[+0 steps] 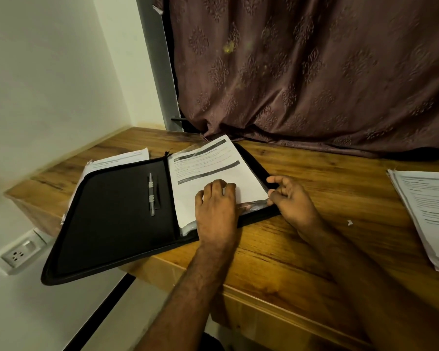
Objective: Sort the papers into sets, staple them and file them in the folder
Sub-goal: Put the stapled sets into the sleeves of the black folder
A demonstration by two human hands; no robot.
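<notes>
Currently filing: your left hand [217,206] presses flat the white printed paper set [214,178] under its fingers, your right hand [293,198] pinches the clear plastic sleeve [254,205] edge in the open black zip folder [117,219]; next, slide papers fully inside.

Stack of papers [426,216] at right cut off by frame edge; sheets [119,158] at far left mostly hidden under open folder [107,219]; print on filed page [213,173] too blurred to read; left hand [217,211] covers page's near edge

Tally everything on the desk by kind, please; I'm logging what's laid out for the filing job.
Folder, black, open: 1
Paper lots: 3 (in folder, behind folder, far right)
Pen in the folder: 1
Paper scrap: 1
Total: 6
</notes>
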